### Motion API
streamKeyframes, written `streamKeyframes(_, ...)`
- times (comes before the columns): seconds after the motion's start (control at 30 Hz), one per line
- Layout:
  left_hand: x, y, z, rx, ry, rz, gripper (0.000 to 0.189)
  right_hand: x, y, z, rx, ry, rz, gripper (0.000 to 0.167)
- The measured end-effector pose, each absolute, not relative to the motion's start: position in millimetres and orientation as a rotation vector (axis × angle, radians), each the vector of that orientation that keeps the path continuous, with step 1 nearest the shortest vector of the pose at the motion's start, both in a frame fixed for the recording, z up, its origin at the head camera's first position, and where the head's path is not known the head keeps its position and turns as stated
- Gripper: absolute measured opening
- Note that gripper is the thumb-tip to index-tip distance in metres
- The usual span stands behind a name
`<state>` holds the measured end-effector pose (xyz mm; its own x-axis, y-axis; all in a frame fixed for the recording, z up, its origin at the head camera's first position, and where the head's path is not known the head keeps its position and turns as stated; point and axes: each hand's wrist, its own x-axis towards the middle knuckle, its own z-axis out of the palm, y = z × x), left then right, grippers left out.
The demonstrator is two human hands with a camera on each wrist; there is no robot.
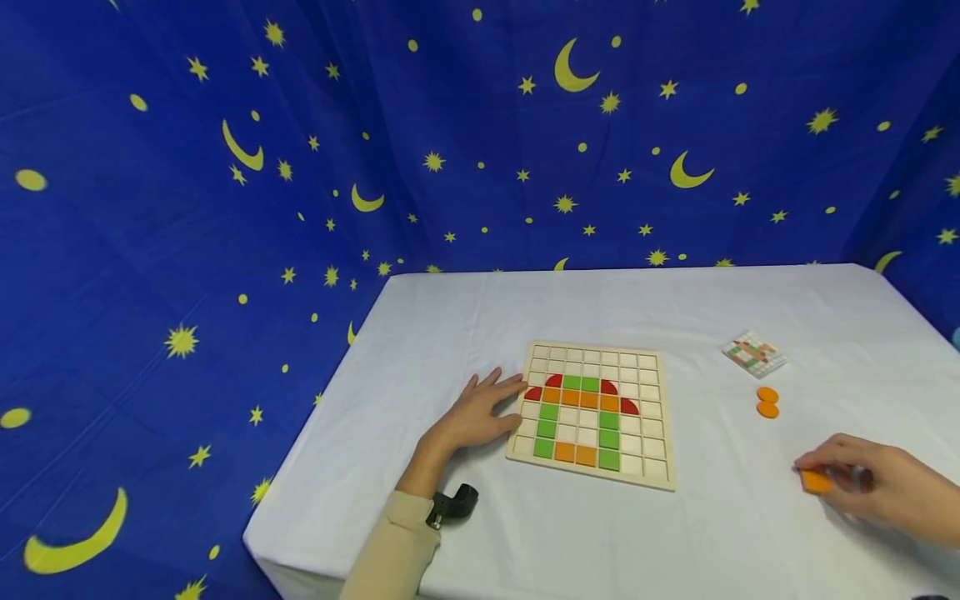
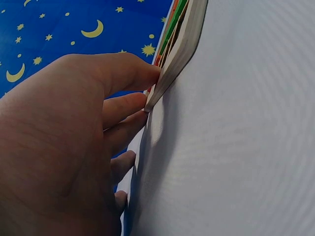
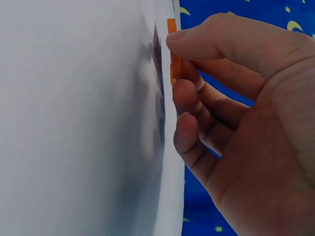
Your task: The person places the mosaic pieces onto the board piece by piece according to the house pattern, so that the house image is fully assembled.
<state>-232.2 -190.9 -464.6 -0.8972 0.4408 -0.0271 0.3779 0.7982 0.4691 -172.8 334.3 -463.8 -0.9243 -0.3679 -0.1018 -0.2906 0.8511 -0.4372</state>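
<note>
A wooden grid board [image 1: 654, 475] lies on the table, with green, orange and red tiles set in its cells in a mushroom-like pattern. My left hand [image 1: 480, 414] rests at the board's left edge, fingers spread, its thumb and fingertips touching the frame; the left wrist view shows the thumb against the board's side [image 2: 183, 49]. Over at the right, my right hand [image 1: 873, 483] pinches an orange tile [image 1: 816, 482] between thumb and fingers, just at the tabletop. In the right wrist view the orange tile [image 3: 175, 66] shows edge-on, partly covered by the thumb.
Two orange round pieces [image 1: 767, 402] lie touching each other beyond the right hand. Behind them is a small pattern card [image 1: 754, 354], perhaps a stack. A white cloth covers the table [image 1: 465, 325]. Blue curtains [image 1: 495, 108] with moons and stars hang behind and at the sides.
</note>
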Motion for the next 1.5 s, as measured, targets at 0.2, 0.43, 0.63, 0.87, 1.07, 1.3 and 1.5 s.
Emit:
streamKeyframes(0.2, -232.9, -190.9, -465.0, 0.653, 2.85, 0.704, 0.057, -184.6, 314.2, -456.7, -0.516, 2.804, -0.713, 0.032)
streamKeyframes(0.43, -232.9, -190.7, -466.6, 0.654, 2.858, 0.696, 0.058, -201.0, 295.1, -449.9, -0.555, 2.8, -0.733, 0.031)
streamKeyframes(0.63, -231.5, -191.1, -465.5, 0.634, 2.853, 0.688, 0.058, -216.7, 278.1, -444.7, -0.667, 2.787, -0.845, 0.032)
streamKeyframes(0.87, -229.3, -191.3, -465.7, 0.661, 2.856, 0.699, 0.057, -233.2, 256.4, -452.8, -0.795, 2.797, -0.926, 0.033)
streamKeyframes(1.07, -230.4, -191.5, -465.3, 0.675, 2.868, 0.709, 0.056, -248.2, 234.9, -449.6, -0.887, 2.82, -0.954, 0.032)
streamKeyframes(1.3, -231.1, -191.2, -465.5, 0.674, 2.863, 0.697, 0.057, -269.4, 213.3, -441.6, -1.002, 2.859, -0.887, 0.031)
streamKeyframes(1.5, -230.8, -190.7, -466.1, 0.663, 2.864, 0.685, 0.057, -286.4, 194.7, -439.8, -1.013, 2.798, -0.902, 0.03)
